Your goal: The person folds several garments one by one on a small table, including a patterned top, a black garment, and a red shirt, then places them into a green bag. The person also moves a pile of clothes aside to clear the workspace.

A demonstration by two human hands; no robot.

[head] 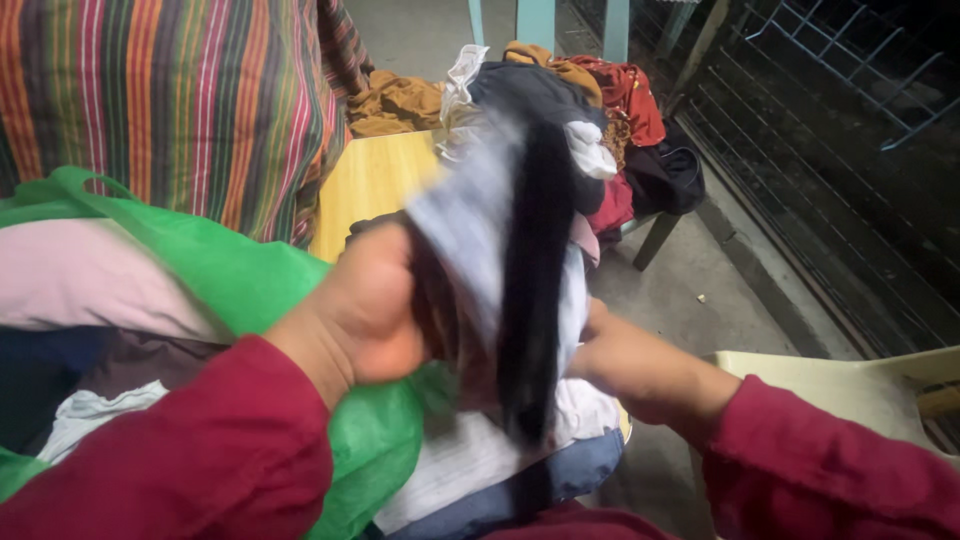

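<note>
My left hand (362,308) grips a grey-and-black garment (500,240), blurred by motion, and holds it up in front of me. Low on the right, my right hand (640,368) clutches the lower part of the same garment, its fingers mostly hidden behind the cloth. Both arms wear dark red sleeves. Under the garment lie folded white and blue clothes (480,470). To my left stands a green bag (220,270) stuffed with pink, dark and white clothes.
A yellow wooden table (370,185) stands ahead. Behind it is a heap of mixed clothes (600,110) on a chair. A striped cloth (170,100) hangs at the upper left. A pale plastic chair (850,385) is at the right, by a metal fence (820,170).
</note>
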